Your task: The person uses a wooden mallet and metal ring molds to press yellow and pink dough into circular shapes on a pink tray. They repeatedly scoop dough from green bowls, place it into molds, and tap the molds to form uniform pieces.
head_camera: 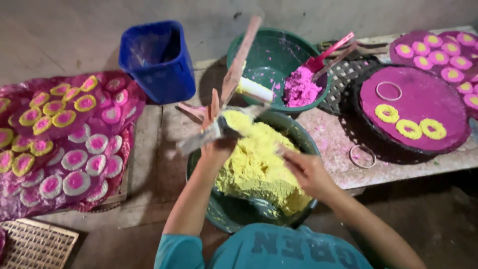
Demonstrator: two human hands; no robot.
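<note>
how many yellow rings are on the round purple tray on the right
3, in a curved row on the near part of the round purple tray: one on the left, one in the middle, one on the right. None seem hidden.

A blue plastic bin [158, 60] stands beside a green bowl [271, 55] of pink dough [300, 89], near trays of pink-and-yellow rings [62, 144].

Grey concrete wall [74, 30], low stone bench [338, 144], dirt floor [438, 219] (dim light)
</note>
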